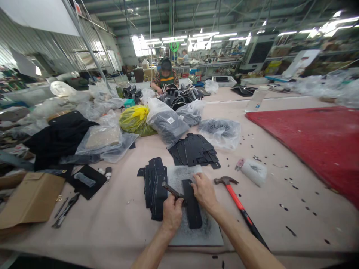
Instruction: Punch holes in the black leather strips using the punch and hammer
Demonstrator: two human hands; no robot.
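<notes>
A grey board (179,233) lies before me with a long black strip (193,209) flat on it. My left hand (172,213) is closed around a metal punch (171,189), tilted with one end toward the upper left and its other end at the strip's left edge. With bent fingers, my right hand (204,189) grips the upper right edge of the strip. Left of the board is a stack of black strips (155,188); a fanned pile of black pieces (193,149) lies beyond it. A claw hammer (238,203) with a red and black handle rests beside my right forearm.
Farther back are a yellow bag (137,119) and clear bags (165,121). A red sheet (311,138) covers the right side. A cardboard box (30,198) and a cutter knife (66,211) lie left. Small black scraps dot the table (117,224). A person (166,76) sits opposite.
</notes>
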